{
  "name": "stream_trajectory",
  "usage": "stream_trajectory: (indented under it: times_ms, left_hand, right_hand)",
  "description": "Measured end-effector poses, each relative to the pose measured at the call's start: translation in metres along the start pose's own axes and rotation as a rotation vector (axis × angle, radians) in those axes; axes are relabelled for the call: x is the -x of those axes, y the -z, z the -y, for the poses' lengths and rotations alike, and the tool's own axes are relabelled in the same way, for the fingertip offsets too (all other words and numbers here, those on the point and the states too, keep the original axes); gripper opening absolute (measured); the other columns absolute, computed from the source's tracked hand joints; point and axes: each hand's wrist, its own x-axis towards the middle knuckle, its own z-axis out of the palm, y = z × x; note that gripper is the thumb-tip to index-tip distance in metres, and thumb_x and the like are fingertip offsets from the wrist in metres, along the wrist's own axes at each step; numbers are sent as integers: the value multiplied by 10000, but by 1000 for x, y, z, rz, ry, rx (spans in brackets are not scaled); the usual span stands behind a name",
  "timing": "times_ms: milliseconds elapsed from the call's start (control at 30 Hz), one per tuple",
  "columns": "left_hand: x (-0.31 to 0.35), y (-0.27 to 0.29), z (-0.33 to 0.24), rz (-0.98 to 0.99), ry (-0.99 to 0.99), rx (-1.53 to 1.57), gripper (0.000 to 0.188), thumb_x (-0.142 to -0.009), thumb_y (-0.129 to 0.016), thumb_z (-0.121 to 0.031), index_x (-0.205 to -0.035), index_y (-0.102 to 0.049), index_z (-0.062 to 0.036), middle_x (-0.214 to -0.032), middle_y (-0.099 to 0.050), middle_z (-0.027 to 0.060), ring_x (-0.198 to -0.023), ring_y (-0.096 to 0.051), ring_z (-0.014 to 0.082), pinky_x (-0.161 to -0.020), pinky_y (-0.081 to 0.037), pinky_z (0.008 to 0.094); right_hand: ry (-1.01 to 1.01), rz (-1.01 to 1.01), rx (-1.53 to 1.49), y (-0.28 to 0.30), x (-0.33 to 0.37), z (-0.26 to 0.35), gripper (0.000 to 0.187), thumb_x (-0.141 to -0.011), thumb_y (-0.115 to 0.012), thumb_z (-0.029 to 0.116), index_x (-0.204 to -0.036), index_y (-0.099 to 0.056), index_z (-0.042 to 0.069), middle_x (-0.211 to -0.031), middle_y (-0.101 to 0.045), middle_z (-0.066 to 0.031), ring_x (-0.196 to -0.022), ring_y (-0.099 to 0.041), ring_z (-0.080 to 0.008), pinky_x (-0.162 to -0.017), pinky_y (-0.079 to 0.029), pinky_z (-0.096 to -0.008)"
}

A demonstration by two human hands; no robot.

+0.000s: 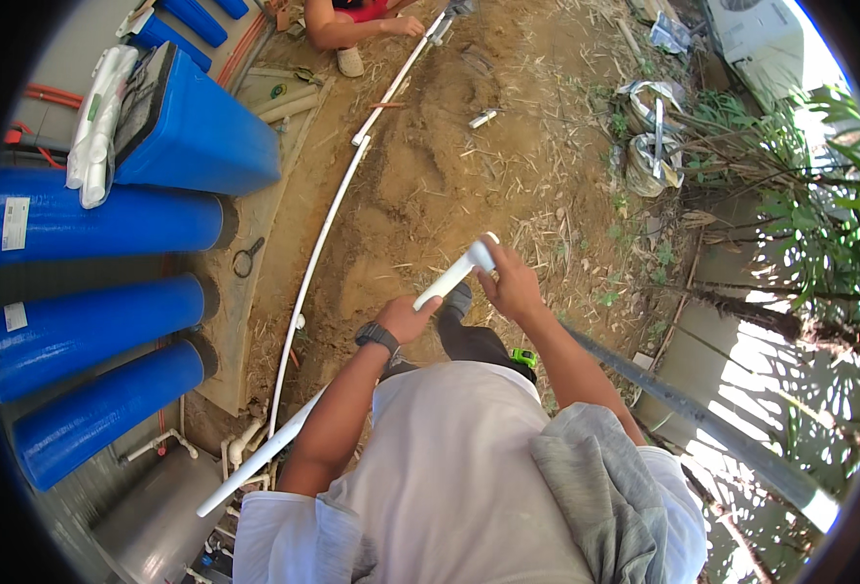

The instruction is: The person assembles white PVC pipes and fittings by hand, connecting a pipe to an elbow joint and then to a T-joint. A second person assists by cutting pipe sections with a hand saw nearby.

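My left hand (409, 317), with a dark watch on its wrist, is wrapped round a white plastic pipe (445, 284) in front of my body. The pipe slants up to the right, and a white length (255, 474) behind my left forearm looks like the same pipe. At its upper end, the fingers of my right hand (514, 282) grip a white pipe fitting (480, 255). Whether the fitting is fully seated on the pipe I cannot tell. A long white pipe run (323, 238) lies on the dirt to the left.
Blue cylindrical tanks (109, 302) and a blue tapered tub (206, 131) stand at left. A person (357, 27) crouches at the far end of the pipe run. Sacks (652, 146) and plants line the right, near a long grey pole (683, 399). A short white piece (484, 118) lies ahead.
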Motion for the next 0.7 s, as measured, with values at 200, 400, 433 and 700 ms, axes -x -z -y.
stream_trajectory:
  times_ms: [200, 400, 433, 700]
  left_hand:
    - [-27, -20, -12, -51, 17, 49, 743, -966, -529, -697, -964, -750, 12, -858, -715, 272, -873, -706, 439, -777, -522, 515]
    - [-21, -6, -13, -63, 22, 84, 693, -960, -549, -681, -1015, -760, -23, -918, -736, 256, -916, -719, 423, -800, -536, 498]
    - [-25, 1, -16, -98, 12, 66, 677, -958, -550, -679, -1026, -765, -41, -924, -744, 243, -918, -722, 415, -803, -540, 493]
    - [-93, 33, -13, -89, -17, 249, 666, -964, -555, -665, -1038, -770, -39, -941, -734, 270, -941, -712, 442, -820, -539, 493]
  right_hand:
    - [105, -168, -31, 8, -19, -10, 567, -964, -711, 276, -1466, -504, 114, -1033, -650, -189, -872, -674, -399, -703, -543, -465]
    - [93, -1, 6, 15, -60, -31, 609, -953, -722, 233, -1487, -471, 86, -1053, -656, -203, -836, -682, -371, -699, -542, -449]
    - [125, -74, -99, 35, -73, -15, 606, -950, -721, 234, -1484, -474, 91, -1068, -650, -215, -855, -680, -382, -712, -544, -461]
    - [107, 216, 36, 33, -135, -1, 643, -953, -710, 261, -1522, -428, 162, -1128, -650, -247, -920, -687, -420, -767, -558, -489]
